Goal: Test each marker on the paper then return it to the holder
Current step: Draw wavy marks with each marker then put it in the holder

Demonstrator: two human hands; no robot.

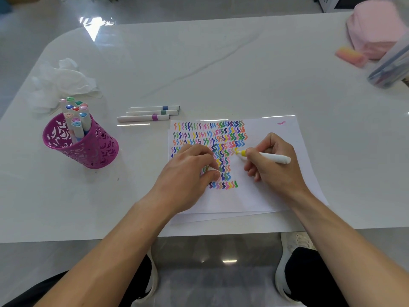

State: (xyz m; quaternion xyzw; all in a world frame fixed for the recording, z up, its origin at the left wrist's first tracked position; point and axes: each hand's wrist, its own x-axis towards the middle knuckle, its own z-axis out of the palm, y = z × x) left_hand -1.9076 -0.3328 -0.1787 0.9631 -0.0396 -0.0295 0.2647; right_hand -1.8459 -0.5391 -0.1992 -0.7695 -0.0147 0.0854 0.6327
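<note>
Right hand: at centre right of the frame, a person's right hand (274, 167) pinches a yellow-tipped white marker (270, 157), its tip touching the white paper sheet (276, 134) at the edge of rows of multicoloured squiggles.
Left hand: just to the left, the left hand (188, 171) rests on the sheet, fingers curled round a small white piece (213, 169); what it is cannot be told.
Holder: at centre left, a magenta cup with a cut-out pattern (88, 149) stands on the white marble-look table (221, 63), several capped markers upright inside.
Loose markers: three white capped markers (148, 112) lie side by side just above the paper's upper left corner.
Background: crumpled white tissue (64, 80) at upper left; a blurred pink object (374, 29) at upper right.
</note>
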